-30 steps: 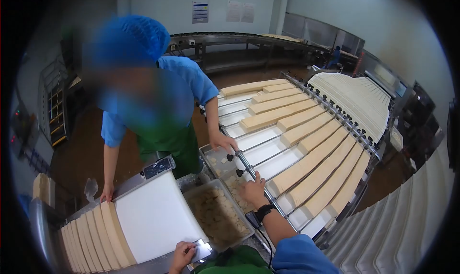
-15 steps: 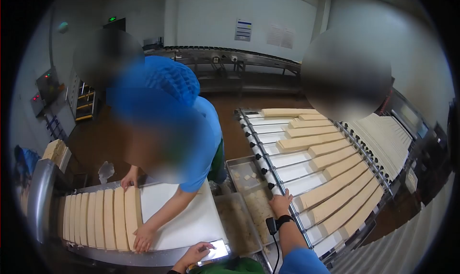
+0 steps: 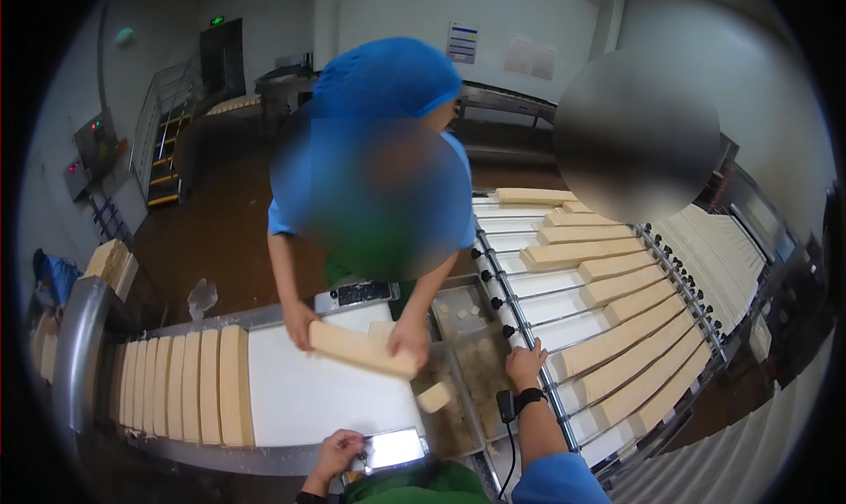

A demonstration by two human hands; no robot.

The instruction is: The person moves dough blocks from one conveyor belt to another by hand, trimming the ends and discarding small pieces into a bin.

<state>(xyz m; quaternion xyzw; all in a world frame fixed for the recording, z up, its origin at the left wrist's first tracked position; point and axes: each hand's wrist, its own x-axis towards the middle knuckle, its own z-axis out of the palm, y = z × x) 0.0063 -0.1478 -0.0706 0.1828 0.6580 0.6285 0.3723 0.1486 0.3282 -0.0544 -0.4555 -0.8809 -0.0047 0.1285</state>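
Observation:
My left hand (image 3: pixel 339 454) is at the near edge of a white conveyor belt (image 3: pixel 308 398), fingers curled together beside a bright rectangular plate (image 3: pixel 393 448). What those fingers hold, if anything, is hidden. My right hand (image 3: pixel 527 363) lies on the metal rail (image 3: pixel 548 385) of the slatted conveyor, fingers stretched forward. Long pale dough-like blocks (image 3: pixel 617 354) rest in its lanes. Across from me, a co-worker's hands (image 3: pixel 407 341) hold another pale block (image 3: pixel 361 349) over the belt's end. A small cut piece (image 3: pixel 434 396) is below it, above a tray.
Several upright blocks (image 3: pixel 181 385) stand in a row at the belt's left, next to a curved metal guard (image 3: pixel 79 345). Trays (image 3: pixel 480 389) with scraps sit between the conveyors. A cable (image 3: pixel 513 451) hangs from my right wrist. The co-worker (image 3: pixel 388 81) stands opposite.
The co-worker has straightened and shifted right, lifting a block from the row to the belt's end. My left hand has drawn slightly back from the bright plate; my right stays on the rail.

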